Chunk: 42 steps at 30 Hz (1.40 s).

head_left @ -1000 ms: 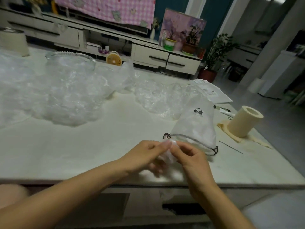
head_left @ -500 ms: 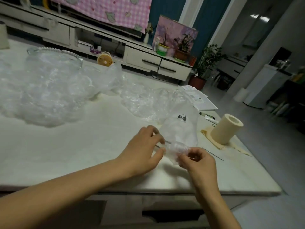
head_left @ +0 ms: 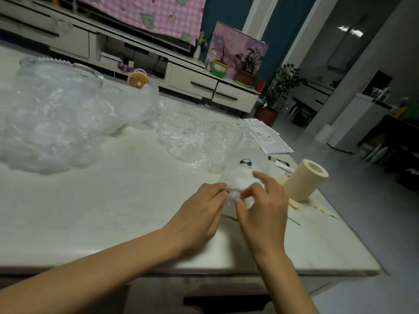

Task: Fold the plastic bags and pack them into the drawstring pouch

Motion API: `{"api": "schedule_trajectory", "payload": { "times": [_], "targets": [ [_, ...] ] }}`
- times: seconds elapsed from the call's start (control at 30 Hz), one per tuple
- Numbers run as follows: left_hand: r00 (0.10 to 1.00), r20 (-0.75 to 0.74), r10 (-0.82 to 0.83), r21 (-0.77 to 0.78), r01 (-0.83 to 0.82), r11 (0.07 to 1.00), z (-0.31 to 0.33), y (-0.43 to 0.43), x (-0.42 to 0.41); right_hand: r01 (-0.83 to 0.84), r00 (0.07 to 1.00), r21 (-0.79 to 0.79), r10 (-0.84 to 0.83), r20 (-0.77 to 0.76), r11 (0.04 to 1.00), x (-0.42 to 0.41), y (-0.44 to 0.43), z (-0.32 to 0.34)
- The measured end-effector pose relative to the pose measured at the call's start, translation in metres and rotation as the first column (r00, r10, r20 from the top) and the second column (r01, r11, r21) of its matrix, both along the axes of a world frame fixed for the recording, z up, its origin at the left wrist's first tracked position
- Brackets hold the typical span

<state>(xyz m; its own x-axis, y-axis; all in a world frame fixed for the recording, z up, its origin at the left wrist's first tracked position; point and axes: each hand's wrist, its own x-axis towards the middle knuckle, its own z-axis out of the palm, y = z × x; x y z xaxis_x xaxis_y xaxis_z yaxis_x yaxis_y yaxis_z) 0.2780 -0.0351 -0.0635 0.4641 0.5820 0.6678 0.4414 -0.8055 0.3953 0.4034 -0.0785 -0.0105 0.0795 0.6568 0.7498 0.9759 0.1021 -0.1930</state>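
Where the drawstring pouch (head_left: pixel 248 165) lies at the near right of the worktop (head_left: pixel 113 200), just beside a paper roll (head_left: pixel 303 180), the left hand (head_left: pixel 199 214) pinches its mouth rim and the right hand (head_left: pixel 265 207) pinches a small folded bag (head_left: pixel 234 197) at that opening. Pouch: soft, light cloth, likely to collapse; best held by the rim near the cord. Loose plastic bags (head_left: pixel 56 123), heaped further back: thin, slippery, springy; best taken by a flattened edge.

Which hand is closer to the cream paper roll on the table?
Right. The right hand is next to the roll, apart from it; the left hand is farther, beyond the right hand, at the pouch.
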Motion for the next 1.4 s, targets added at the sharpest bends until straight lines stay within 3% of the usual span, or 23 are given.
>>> {"api": "schedule_trajectory", "payload": {
  "times": [0.1,0.23,0.33,0.4,0.47,0.5,0.57,0.6,0.67,0.83,1.0,1.17,1.27,1.4],
  "targets": [
    [0.998,0.034,-0.047,-0.067,0.049,0.997,-0.001,0.002,0.001,-0.009,0.999,-0.072,0.006,-0.038,0.997,0.0,0.017,-0.006],
    [0.994,-0.017,-0.103,-0.02,0.103,0.994,0.004,0.002,0.006,0.146,0.971,-0.257,-0.187,-0.146,0.955,-0.003,0.034,-0.009],
    [0.988,-0.108,-0.112,0.055,0.118,0.991,0.008,0.007,0.006,0.318,0.936,-0.36,-0.35,-0.028,0.877,0.001,0.043,-0.006],
    [0.996,-0.083,-0.028,0.059,0.032,0.998,0.012,0.029,-0.001,0.359,0.924,-0.484,-0.378,0.062,0.798,0.003,0.048,-0.005],
    [0.992,0.002,0.125,-0.044,-0.125,0.991,0.02,0.06,-0.011,0.308,0.933,-0.587,-0.359,0.03,0.749,0.003,0.05,-0.001],
    [0.97,-0.023,0.244,-0.095,-0.245,0.965,0.025,0.076,-0.016,0.26,0.937,-0.626,-0.348,-0.02,0.735,0.001,0.048,0.002],
    [0.882,-0.216,0.42,-0.169,-0.457,0.873,0.029,0.108,-0.025,0.176,0.936,-0.676,-0.335,-0.112,0.716,-0.003,0.042,0.011],
    [0.842,-0.303,0.447,-0.175,-0.51,0.842,0.031,0.119,-0.026,0.172,0.939,-0.677,-0.327,-0.107,0.716,-0.006,0.038,0.015],
    [0.821,-0.334,0.464,-0.166,-0.536,0.828,0.033,0.134,-0.028,0.22,0.952,-0.604,-0.303,-0.037,0.766,-0.013,0.029,0.021],
    [0.885,-0.144,0.444,-0.116,-0.46,0.88,0.05,0.131,-0.048,0.095,0.956,-0.256,-0.159,-0.245,0.962,-0.028,0.023,0.029],
    [0.963,-0.016,0.27,-0.061,-0.271,0.961,0.062,0.092,-0.112,-0.032,0.922,-0.124,-0.019,-0.387,0.992,-0.032,0.028,0.023],
    [0.994,-0.077,0.072,-0.242,-0.089,0.966,0.055,0.035,-0.181,-0.184,0.902,0.004,0.17,-0.396,0.983,-0.061,0.025,0.023],
    [0.979,-0.196,0.062,-0.38,-0.134,0.915,0.045,0.014,-0.207,-0.358,0.861,-0.06,0.304,-0.407,0.932,-0.088,0.015,0.017],
    [0.961,-0.231,0.15,-0.545,-0.255,0.798,0.054,0.004,-0.222,-0.528,0.842,-0.34,0.426,-0.332,0.778,-0.119,0.012,-0.005]
  ]
}}
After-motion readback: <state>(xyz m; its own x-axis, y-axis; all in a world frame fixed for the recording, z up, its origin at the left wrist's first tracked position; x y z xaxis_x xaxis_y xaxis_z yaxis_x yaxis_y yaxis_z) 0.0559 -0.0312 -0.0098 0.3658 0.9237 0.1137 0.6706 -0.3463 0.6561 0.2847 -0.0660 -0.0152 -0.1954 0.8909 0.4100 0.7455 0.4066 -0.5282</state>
